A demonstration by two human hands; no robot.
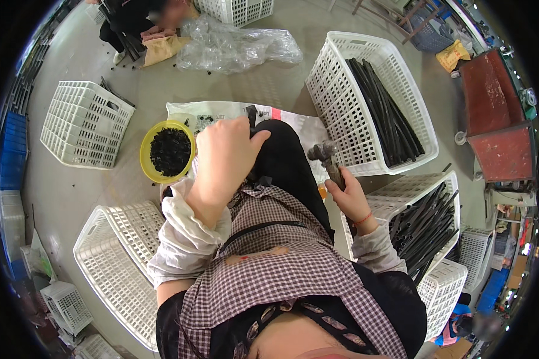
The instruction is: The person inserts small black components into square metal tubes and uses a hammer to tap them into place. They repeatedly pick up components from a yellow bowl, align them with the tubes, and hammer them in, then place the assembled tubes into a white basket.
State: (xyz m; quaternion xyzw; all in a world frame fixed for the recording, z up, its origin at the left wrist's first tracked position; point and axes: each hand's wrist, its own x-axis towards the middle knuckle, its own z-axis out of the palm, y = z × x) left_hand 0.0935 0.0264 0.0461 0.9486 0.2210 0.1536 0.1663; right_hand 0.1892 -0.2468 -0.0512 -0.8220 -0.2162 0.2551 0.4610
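My right hand (pixel 350 197) is wrapped round the handle of a hammer (pixel 322 152), whose metal head points up and to the left, apart from my left hand. Over my lap, my left hand (pixel 224 149) is closed with its back turned up. A dark piece, seemingly a black tube (pixel 251 112), sticks out past its fingers; the rest of it is hidden. Left of that hand stands a yellow bowl (pixel 144 157) full of small black parts (pixel 170 152). A white printed sack (pixel 302 127) lies spread beyond my knees.
White crates (pixel 335 78) at the right hold long black tubes (pixel 384 110). Other white crates (pixel 87 122) stand to the left. Crumpled clear plastic (pixel 239 45) lies on the floor ahead, beside another person's hand (pixel 160 35). A red metal cart (pixel 497 119) stands far right.
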